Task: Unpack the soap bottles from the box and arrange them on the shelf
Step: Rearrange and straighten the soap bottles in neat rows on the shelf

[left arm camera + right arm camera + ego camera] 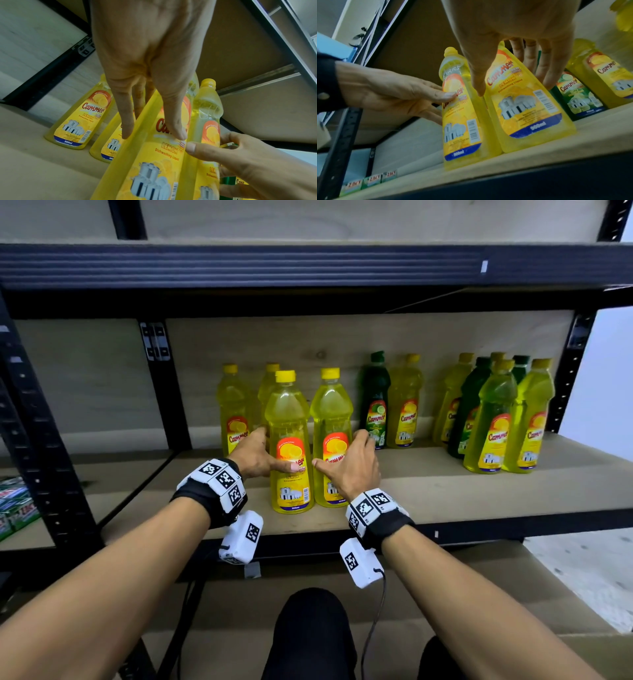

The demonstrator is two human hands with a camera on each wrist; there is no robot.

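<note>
Two yellow lemon soap bottles stand upright side by side near the front edge of the wooden shelf [445, 494]. My left hand [270, 453] grips the left bottle [291, 422], thumb across its label and fingers behind its left side. My right hand [342, 453] grips the right bottle [331, 412], thumb at the gap between the two and fingers round its right side. The left wrist view shows my left hand [153, 135] on that bottle [154, 162]. The right wrist view shows my right hand [513, 88] spanning its bottle [522, 115].
Two more yellow bottles [233, 405] stand just behind the held pair. A green bottle [375, 398] and several yellow and green ones [496, 412] fill the shelf's right. Small soap packs [13, 505] lie on the neighbouring shelf at left. Brown cardboard [479, 594] lies below.
</note>
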